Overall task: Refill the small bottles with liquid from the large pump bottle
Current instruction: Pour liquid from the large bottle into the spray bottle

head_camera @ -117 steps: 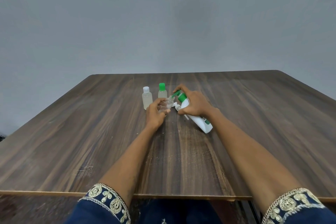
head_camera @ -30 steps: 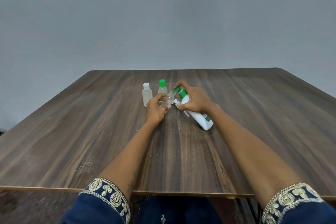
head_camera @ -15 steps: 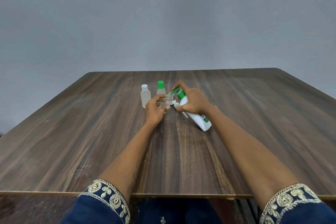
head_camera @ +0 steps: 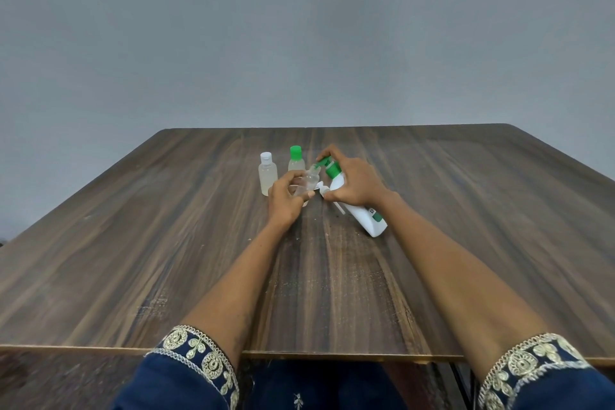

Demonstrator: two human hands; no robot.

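Observation:
My right hand (head_camera: 354,185) grips the large white pump bottle (head_camera: 364,216), which is tilted with its green pump head (head_camera: 327,166) pointing left. The pump's nozzle meets the mouth of a small clear uncapped bottle (head_camera: 307,181), tilted and held in my left hand (head_camera: 284,200). A small white cap (head_camera: 322,188) lies on the table between my hands. Behind my left hand stand two small upright bottles: one with a white cap (head_camera: 267,175) and one with a green cap (head_camera: 296,160), both holding pale liquid.
The dark wooden table (head_camera: 166,260) stretches wide on both sides, with its front edge just before my blue embroidered sleeves (head_camera: 196,359). A plain grey wall rises behind the table's far edge.
Both hands keep the same grip, with the pump head at the small bottle's mouth. Only the camera view has shifted slightly.

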